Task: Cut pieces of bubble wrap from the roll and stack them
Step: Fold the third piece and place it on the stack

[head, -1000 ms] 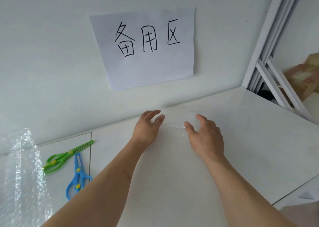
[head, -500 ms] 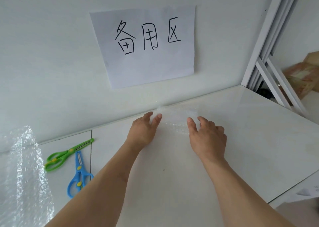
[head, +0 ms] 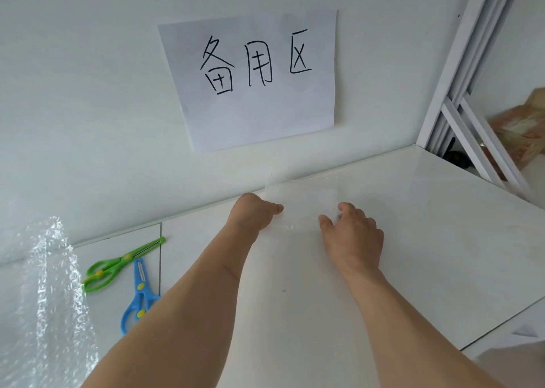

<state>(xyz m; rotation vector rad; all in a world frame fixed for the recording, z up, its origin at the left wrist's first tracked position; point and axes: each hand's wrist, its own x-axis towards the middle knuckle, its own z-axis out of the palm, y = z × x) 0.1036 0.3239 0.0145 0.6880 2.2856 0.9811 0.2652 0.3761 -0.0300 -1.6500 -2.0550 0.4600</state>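
Left hand: my left hand (head: 253,213) is now at the left edge of the cut bubble wrap piece (head: 303,203). One second ago its fingers were spread and lifted; now they are curled down on the edge. It seems to pinch the sheet, but the fingertips are hidden, so I cannot tell for sure.
Right hand: my right hand (head: 352,234) has moved forward and lower, to the near right corner of the piece. The fingers are bent and touch the plastic; a real grip I cannot confirm.
Cut piece: it lies flat on the white table (head: 442,240), far from me, just beside the wall and under the paper sign (head: 256,78). Whether other pieces are under it I cannot see.
Meaning: I judge that I am setting and straightening this piece on its stacking place, so one cut piece is nearly placed.
Roll: the bubble wrap roll (head: 44,299) stays at the near left.
Scissors: the green scissors (head: 121,265) and the blue scissors (head: 138,296) lie on the table to the right of the roll, untouched.
Next: I think another piece must be cut from the roll.
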